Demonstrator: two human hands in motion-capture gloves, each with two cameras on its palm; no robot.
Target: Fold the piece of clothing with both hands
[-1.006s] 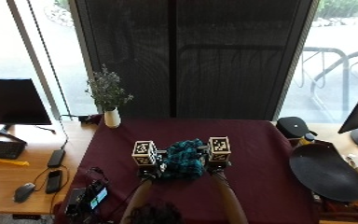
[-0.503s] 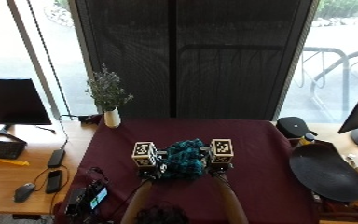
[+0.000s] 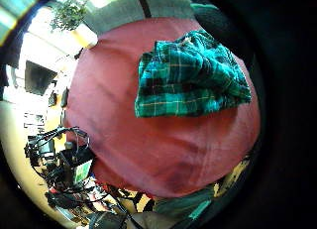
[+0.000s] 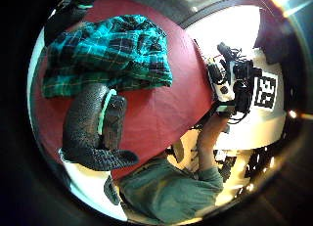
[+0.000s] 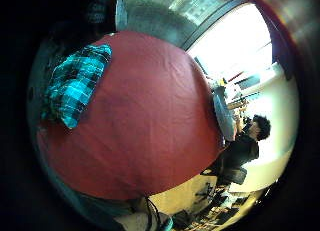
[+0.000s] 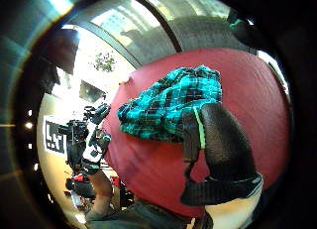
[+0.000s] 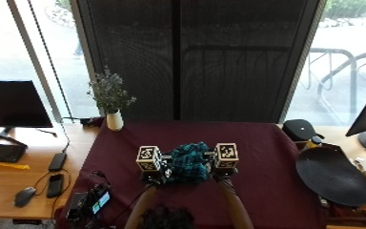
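From above, a person's left hand (image 7: pixel 150 175) and right hand (image 7: pixel 224 174) flanked a bunched green plaid garment (image 7: pixel 187 162) near the middle of a maroon-covered table (image 7: pixel 265 157); whether either hand grasped the cloth could not be told from there. The left palm views showed the garment (image 3: pixel 190 75) lying crumpled on the cloth with a gloved thumb (image 4: pixel 93 125) just beside its near edge, seemingly not pinching it. The right palm views showed the same heap (image 6: pixel 168 105) and a thumb (image 6: pixel 218 140) beside it, its contact unclear. The fold would likely go best if both hands first spread the heap flat and found matching edges. No brand, label or readable writing appeared on the garment
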